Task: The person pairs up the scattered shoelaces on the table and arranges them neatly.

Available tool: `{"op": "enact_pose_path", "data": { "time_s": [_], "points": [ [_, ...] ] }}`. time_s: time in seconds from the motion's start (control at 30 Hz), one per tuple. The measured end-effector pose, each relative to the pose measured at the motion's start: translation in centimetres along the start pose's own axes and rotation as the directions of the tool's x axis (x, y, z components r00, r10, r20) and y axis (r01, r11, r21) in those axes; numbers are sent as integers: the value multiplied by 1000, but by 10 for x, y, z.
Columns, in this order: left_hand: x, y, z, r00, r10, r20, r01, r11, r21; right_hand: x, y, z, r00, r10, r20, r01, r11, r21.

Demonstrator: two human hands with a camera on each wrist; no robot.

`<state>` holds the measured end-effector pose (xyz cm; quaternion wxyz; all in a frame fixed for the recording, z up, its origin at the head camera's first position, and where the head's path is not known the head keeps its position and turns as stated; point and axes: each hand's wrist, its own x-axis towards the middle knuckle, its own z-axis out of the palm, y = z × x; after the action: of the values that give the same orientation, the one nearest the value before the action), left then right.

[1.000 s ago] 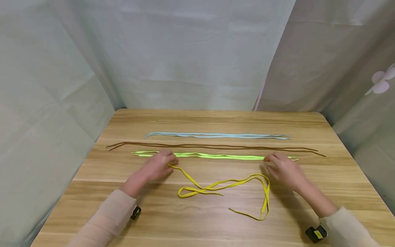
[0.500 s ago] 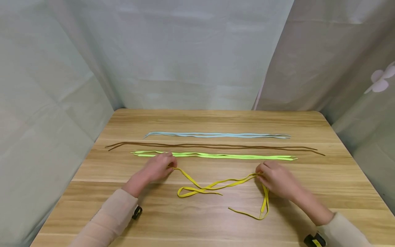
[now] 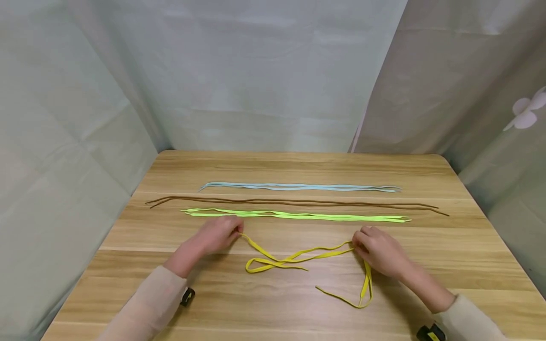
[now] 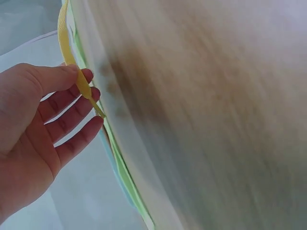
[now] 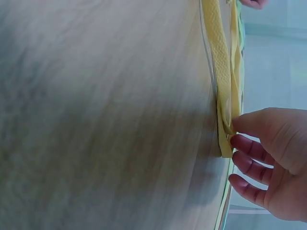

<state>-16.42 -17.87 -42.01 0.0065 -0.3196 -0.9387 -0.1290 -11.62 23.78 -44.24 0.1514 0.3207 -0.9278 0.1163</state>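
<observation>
A yellow shoelace [image 3: 294, 258] lies looped and crossed over itself on the wooden table. My left hand [image 3: 219, 233] pinches one end of it between thumb and index finger; in the left wrist view the lace's tip [image 4: 96, 106] pokes out past the fingers. On the other side, my right hand [image 3: 379, 251] pinches the lace near its right-hand bend, and the right wrist view has the folded yellow strands [image 5: 221, 72] between thumb and forefinger. One loose end trails on the table below the right hand.
Beyond the hands, a lime-green pair of shoelaces [image 3: 298, 216], a brown pair [image 3: 290, 201] and a light blue pair [image 3: 298, 186] lie stretched out side by side. Grey cloth [image 3: 264, 80] hangs behind the wooden table [image 3: 273, 312].
My right hand has come down and left from the green laces and taken hold of the yellow lace's bend. The left hand has shifted slightly nearer, still holding its end.
</observation>
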Motion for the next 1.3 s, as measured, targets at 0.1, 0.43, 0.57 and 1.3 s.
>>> {"op": "enact_pose_path", "data": {
  "time_s": [0.1,0.43,0.57,1.3],
  "points": [
    [-4,1,-3,1000,-2,-20,2,1000,-24,0,0,-1,1000,7,-5,-7,1000,1],
    [-23,-3,-24,992,-6,-126,5,1000,-6,4,2,-20,999,36,-31,-35,999,36],
    [-30,-5,-32,991,-6,-135,7,1000,1,5,3,-26,998,7,-62,-5,1000,30],
    [-58,-41,-45,981,-119,-153,117,993,-21,1,18,-56,999,46,-5,-45,997,56]
  ]
}}
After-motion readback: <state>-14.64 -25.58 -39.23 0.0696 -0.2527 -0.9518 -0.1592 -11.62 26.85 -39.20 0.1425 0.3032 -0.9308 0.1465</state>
